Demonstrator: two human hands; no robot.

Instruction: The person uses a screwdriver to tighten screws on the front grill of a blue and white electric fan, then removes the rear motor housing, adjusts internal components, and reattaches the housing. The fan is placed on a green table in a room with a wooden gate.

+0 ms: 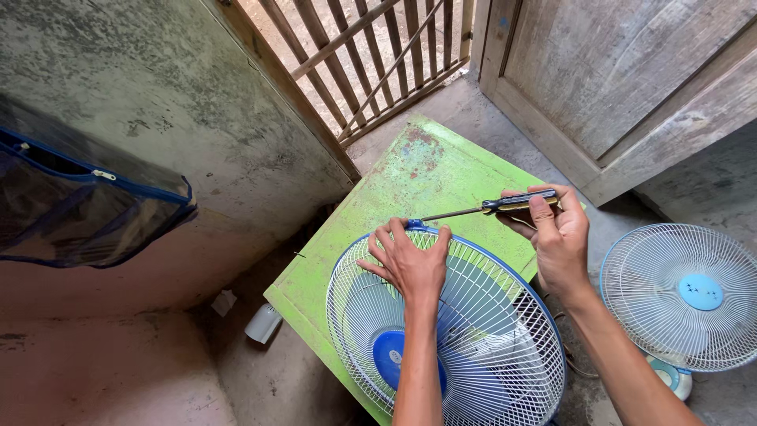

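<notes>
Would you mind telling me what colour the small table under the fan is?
The table is bright green with worn, rusty patches, seen best in the head view.

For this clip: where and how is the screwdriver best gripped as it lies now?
By the black-and-yellow handle, coming from the right. The screwdriver lies nearly level, its thin shaft pointing left to the top rim of the fan guard, so the thick handle is the only graspable part. The right hand already wraps it there; the left hand rests on the guard's rim.
</notes>
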